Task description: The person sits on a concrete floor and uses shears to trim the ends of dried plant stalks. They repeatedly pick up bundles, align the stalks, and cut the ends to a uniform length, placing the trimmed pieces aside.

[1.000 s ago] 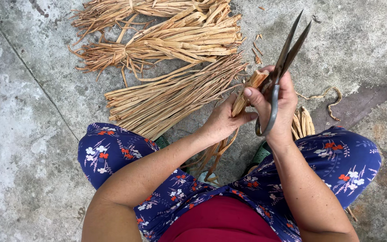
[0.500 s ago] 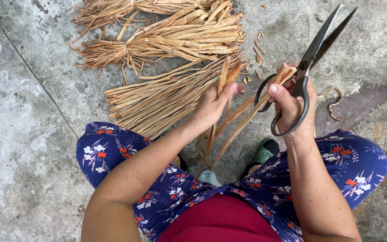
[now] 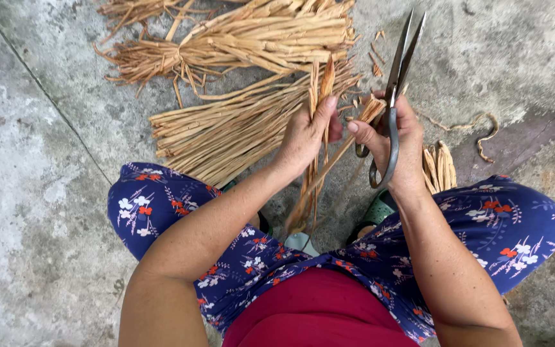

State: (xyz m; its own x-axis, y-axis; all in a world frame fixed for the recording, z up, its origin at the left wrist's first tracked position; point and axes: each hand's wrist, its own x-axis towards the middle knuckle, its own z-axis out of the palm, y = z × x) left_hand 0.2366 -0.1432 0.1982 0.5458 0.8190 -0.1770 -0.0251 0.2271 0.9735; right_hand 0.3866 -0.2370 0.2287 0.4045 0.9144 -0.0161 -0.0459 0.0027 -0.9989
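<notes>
Between left fingers [image 3: 326, 109], dried strips [image 3: 317, 96]

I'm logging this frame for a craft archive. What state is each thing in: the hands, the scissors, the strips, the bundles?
Left hand: closed around a few strips, holding them upright.
Held strips: pinched, lower ends hanging between the knees.
Right hand: gripping the scissors and one strip end.
Scissors: blades nearly shut, pointing away.
Loose bundle: flat on the concrete.
Tied bundle: bound, lying beyond.

Top bundle [image 3: 245, 32] cut by upper edge; strip [image 3: 313, 167] middle hidden behind left hand [image 3: 306, 135].
</notes>
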